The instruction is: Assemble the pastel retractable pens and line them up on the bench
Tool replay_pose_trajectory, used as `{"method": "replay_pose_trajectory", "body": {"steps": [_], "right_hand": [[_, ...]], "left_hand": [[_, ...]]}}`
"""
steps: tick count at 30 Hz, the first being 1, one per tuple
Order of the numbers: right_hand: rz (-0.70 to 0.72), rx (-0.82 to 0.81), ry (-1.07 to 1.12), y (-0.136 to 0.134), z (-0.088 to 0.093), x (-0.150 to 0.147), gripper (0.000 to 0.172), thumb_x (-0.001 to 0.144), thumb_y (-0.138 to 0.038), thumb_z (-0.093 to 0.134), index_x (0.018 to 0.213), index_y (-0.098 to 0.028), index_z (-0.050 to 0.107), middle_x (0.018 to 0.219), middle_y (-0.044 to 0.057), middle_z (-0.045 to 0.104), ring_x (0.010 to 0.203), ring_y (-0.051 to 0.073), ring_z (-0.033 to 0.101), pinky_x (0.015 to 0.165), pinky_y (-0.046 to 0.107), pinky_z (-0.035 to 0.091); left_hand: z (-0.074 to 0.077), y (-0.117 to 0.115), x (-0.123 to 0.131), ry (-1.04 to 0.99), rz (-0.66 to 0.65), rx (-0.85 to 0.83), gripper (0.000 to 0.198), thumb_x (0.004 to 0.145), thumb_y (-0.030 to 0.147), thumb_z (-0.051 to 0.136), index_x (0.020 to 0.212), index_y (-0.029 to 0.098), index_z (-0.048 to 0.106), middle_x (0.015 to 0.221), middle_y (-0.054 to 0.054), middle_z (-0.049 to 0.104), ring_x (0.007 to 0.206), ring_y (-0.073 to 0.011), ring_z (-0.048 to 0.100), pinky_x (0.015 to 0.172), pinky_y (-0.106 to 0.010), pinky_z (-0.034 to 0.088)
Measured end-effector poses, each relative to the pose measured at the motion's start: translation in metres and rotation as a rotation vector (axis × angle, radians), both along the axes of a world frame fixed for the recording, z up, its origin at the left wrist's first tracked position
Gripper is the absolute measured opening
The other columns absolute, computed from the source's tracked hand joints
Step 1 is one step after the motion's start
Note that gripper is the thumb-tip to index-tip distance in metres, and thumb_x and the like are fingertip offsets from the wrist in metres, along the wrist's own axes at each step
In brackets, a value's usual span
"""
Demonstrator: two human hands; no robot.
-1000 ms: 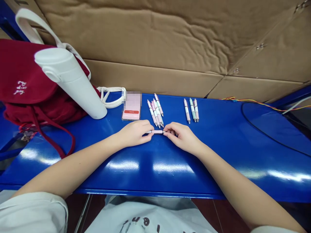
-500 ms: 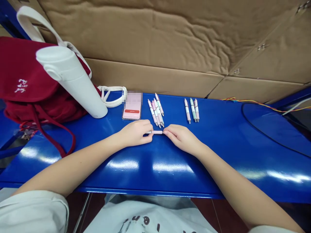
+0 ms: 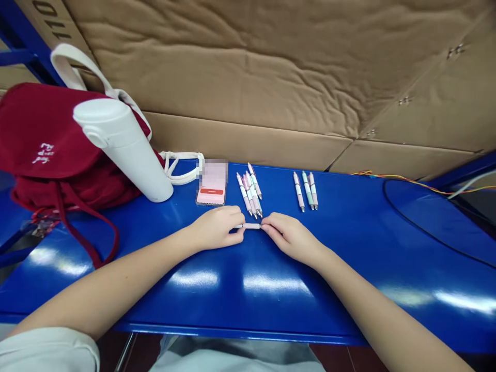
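Between my two hands a pink and white pen (image 3: 252, 226) lies sideways, just above or on the blue table. My left hand (image 3: 219, 228) is closed round its rear part, which the fingers mostly hide. At the pen's tip end, the thumb and fingertips of my right hand (image 3: 289, 235) pinch it; whether the tip is turned or only held I cannot tell. Right behind the hands lies a cluster of several pink and white pens (image 3: 250, 192). Farther right rest two pink pens and a mint green pen (image 3: 308, 190).
A phone (image 3: 211, 182) lies behind my left hand. At the left a white bottle (image 3: 127, 150) leans against a red backpack (image 3: 58, 134). A black cable (image 3: 418, 227) curves over the blue table (image 3: 333, 305) at the right. Brown cardboard (image 3: 240, 67) stands along the back.
The camera view has tilted up slightly, so everything appears lower. Both hands keep the same grip on the pen, with no clear movement between them.
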State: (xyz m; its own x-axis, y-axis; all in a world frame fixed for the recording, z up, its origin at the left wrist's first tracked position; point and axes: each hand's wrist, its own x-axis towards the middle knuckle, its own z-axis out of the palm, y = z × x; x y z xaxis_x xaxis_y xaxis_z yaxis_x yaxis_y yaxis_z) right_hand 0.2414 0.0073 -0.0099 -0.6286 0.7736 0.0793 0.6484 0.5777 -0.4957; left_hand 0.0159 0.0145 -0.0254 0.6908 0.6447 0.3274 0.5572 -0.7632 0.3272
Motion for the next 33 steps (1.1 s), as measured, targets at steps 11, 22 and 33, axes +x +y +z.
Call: {"method": "replay_pose_trajectory", "body": {"steps": [11, 22, 33], "right_hand": [[0.006, 0.045, 0.024, -0.0018, -0.0002, 0.0010, 0.019, 0.091, -0.023, 0.041, 0.090, -0.017, 0.060, 0.084, 0.005, 0.061, 0.077, 0.016, 0.057, 0.070, 0.028, 0.044], [-0.039, 0.022, -0.045, -0.0038, 0.0031, 0.0012, 0.014, 0.090, -0.027, 0.045, 0.087, -0.019, 0.056, 0.088, 0.004, 0.057, 0.075, 0.014, 0.055, 0.067, 0.026, 0.043], [-0.017, 0.062, -0.131, -0.0035, 0.0013, 0.0011, 0.022, 0.093, -0.031, 0.040, 0.090, -0.018, 0.057, 0.086, 0.005, 0.060, 0.076, 0.016, 0.057, 0.066, 0.026, 0.042]], "left_hand": [[0.0007, -0.0007, 0.0006, -0.001, 0.002, 0.002, 0.015, 0.082, 0.021, 0.047, 0.076, 0.015, 0.059, 0.073, -0.003, 0.056, 0.068, -0.0130, 0.053, 0.062, -0.023, 0.043], [-0.0013, -0.0004, 0.0012, 0.004, -0.038, 0.020, 0.015, 0.083, 0.020, 0.048, 0.081, 0.015, 0.062, 0.077, -0.004, 0.059, 0.074, -0.0148, 0.056, 0.069, -0.025, 0.046], [-0.0007, -0.0001, 0.0012, -0.030, -0.036, 0.034, 0.016, 0.083, 0.021, 0.049, 0.087, 0.015, 0.063, 0.079, -0.005, 0.061, 0.073, -0.0147, 0.057, 0.069, -0.025, 0.047]]}}
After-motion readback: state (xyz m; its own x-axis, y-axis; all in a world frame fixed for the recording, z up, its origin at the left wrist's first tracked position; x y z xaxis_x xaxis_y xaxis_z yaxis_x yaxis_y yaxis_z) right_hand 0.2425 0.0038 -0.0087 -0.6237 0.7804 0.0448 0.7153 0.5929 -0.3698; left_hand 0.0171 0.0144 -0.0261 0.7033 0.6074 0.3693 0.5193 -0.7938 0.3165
